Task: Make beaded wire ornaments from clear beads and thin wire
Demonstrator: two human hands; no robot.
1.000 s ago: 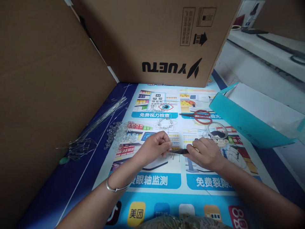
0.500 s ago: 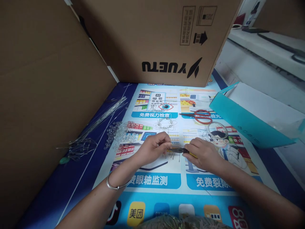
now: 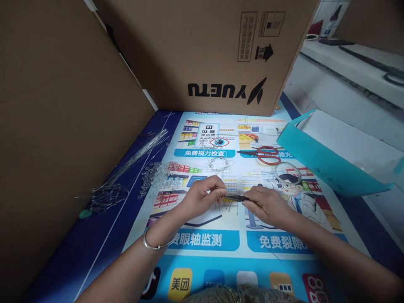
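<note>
My left hand pinches a small wire piece with thin pins hanging below it, over the printed poster mat. My right hand grips dark pliers, whose tip meets the piece at my left fingertips. A silver bangle sits on my left wrist. A pile of clear glass beads lies just left of my left hand. A finished beaded wire piece lies beyond my hands.
Large cardboard boxes stand at the left and at the back. A bundle of thin wires lies by the left box. Red-handled scissors, a clear ring and a teal paper bag lie to the right.
Both hands stay together at the same spot. The pliers have shifted slightly at the wire piece, and my right hand has edged up a little.
</note>
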